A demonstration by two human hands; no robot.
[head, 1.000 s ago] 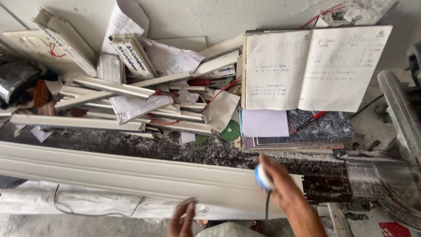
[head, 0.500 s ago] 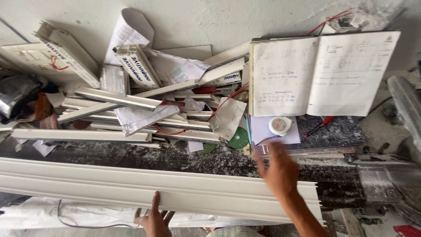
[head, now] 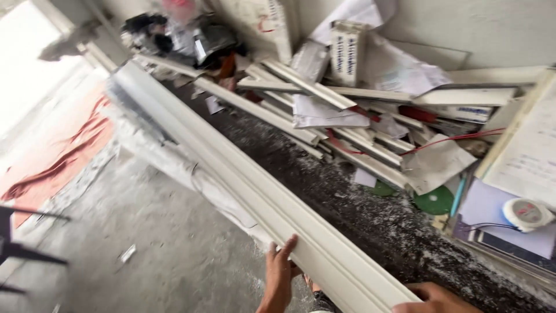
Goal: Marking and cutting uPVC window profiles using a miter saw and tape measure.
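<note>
A long white plastic profile lies slantwise along the front of a dark, dusty bench, running from the upper left to the lower right. My left hand grips its near edge from below, fingers up over the face. At the bottom right, my right hand curls over the profile's far side; only part of the hand shows. A round white tape measure with a black cord rests on pale papers at the right, apart from both hands.
Behind the profile is a heap of white offcuts, loose papers and a green disc. An open notebook leans at the right. Below left are a concrete floor, red cloth and black stand legs.
My right hand set the tape measure down on the papers and came back to the profile. My left hand took the near edge. The view swung left.
</note>
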